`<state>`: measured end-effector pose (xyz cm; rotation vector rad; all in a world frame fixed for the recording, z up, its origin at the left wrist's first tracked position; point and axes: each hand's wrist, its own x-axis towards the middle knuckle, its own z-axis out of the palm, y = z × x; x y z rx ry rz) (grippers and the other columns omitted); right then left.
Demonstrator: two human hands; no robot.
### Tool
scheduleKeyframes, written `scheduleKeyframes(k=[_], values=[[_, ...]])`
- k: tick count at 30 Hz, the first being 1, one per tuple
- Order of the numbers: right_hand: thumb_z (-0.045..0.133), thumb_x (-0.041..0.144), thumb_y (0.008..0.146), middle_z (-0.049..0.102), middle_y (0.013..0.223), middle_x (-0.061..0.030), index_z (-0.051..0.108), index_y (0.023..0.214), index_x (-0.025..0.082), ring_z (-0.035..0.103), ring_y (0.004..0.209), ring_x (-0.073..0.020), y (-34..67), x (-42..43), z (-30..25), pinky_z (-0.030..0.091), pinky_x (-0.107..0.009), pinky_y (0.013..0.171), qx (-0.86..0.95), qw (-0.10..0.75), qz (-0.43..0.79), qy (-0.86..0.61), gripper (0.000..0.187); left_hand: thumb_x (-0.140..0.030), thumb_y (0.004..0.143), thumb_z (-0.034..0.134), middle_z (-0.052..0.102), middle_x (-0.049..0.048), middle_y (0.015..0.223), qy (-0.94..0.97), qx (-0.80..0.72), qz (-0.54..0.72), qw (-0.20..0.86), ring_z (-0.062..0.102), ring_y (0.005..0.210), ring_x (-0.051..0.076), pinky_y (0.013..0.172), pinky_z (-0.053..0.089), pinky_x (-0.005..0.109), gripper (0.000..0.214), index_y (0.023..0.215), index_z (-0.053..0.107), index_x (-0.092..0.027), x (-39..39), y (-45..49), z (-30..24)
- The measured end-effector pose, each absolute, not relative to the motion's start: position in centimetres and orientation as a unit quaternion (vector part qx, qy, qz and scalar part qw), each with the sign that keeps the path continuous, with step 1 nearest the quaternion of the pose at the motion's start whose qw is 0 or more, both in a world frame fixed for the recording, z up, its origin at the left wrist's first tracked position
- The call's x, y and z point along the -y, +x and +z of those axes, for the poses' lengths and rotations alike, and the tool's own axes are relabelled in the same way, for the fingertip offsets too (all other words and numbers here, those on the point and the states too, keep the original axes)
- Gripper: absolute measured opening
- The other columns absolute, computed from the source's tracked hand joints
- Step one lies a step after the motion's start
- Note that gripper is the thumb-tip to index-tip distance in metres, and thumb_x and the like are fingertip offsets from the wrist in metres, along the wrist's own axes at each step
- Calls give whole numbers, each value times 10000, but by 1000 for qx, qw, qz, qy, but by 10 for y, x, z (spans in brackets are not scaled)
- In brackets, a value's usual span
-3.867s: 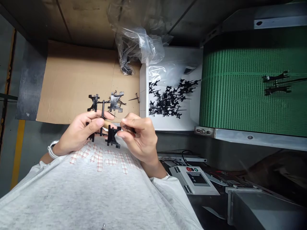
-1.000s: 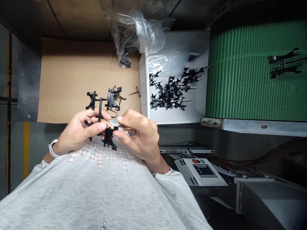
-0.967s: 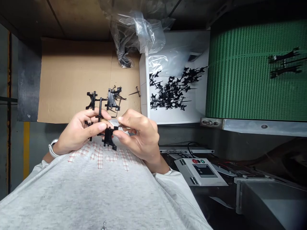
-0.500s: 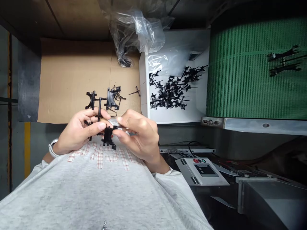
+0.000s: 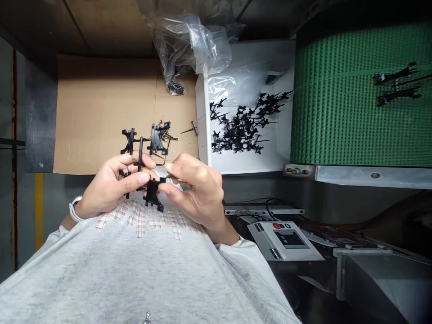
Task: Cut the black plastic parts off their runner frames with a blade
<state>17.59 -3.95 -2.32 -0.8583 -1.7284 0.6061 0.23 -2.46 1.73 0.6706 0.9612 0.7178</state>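
Note:
My left hand [image 5: 113,184] is closed around a black plastic sprue [image 5: 140,148] with several bracket-shaped parts on its arms. Two of these parts stick up past my fingers, and another is partly hidden behind them. A lower bracket part [image 5: 153,193] hangs by my left thumb tip. Close against its upper right edge, my right hand [image 5: 199,189] is pinched shut, thumb and forefinger bent. Something thin shows between those fingers, too small to make out. Both hands are in front of my grey shirt.
Behind my hands lies a cardboard sheet [image 5: 101,103] with a few thin black sprue scraps [image 5: 191,129]. A white box [image 5: 280,148] holds a heap of black parts [image 5: 239,130] and clear plastic. On the right, a green conveyor belt [image 5: 330,99] carries black parts [image 5: 396,76]. A control box [image 5: 263,243] sits below.
The black parts on the green belt have shifted slightly left. My hands and the sprue stay nearly still.

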Motion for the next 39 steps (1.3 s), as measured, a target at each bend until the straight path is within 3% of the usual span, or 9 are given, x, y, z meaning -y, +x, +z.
scheduleKeyframes(k=[7, 16, 23, 28, 39], values=[[561, 284, 973, 477, 698, 43, 555, 990, 211, 452, 582, -84, 174, 38, -22, 376, -205, 453, 721, 537, 264, -350, 75, -386, 677, 866, 562, -50, 514, 303, -466, 330, 763, 560, 481, 85, 470, 471, 164, 327, 818, 680, -158, 24, 2, 16], [588, 317, 956, 481, 723, 41, 532, 1038, 215, 441, 563, -85, 172, 37, -23, 372, -212, 435, 709, 547, 266, -356, 142, -358, 681, 867, 635, -32, 559, 297, -456, 336, 769, 541, 456, 74, 472, 471, 169, 301, 807, 678, -161, 23, 2, 18], [590, 305, 957, 457, 723, 42, 525, 998, 209, 410, 569, -78, 173, 36, -23, 341, -207, 443, 714, 542, 267, -354, 124, -346, 698, 858, 611, -35, 545, 294, -450, 341, 771, 549, 476, 78, 477, 485, 165, 275, 818, 692, -163, 23, 2, 15], [591, 283, 957, 468, 717, 42, 531, 968, 210, 422, 577, -79, 173, 36, -23, 353, -211, 463, 715, 540, 268, -355, 95, -394, 691, 857, 513, -61, 482, 305, -465, 328, 764, 493, 442, 77, 461, 467, 175, 314, 827, 689, -167, 23, 1, 15], [582, 326, 961, 467, 721, 39, 516, 1003, 207, 409, 564, -76, 172, 34, -24, 343, -207, 438, 708, 550, 260, -360, 143, -422, 689, 852, 515, -53, 519, 322, -472, 329, 752, 481, 453, 74, 440, 437, 169, 339, 834, 692, -161, 22, 1, 12]])
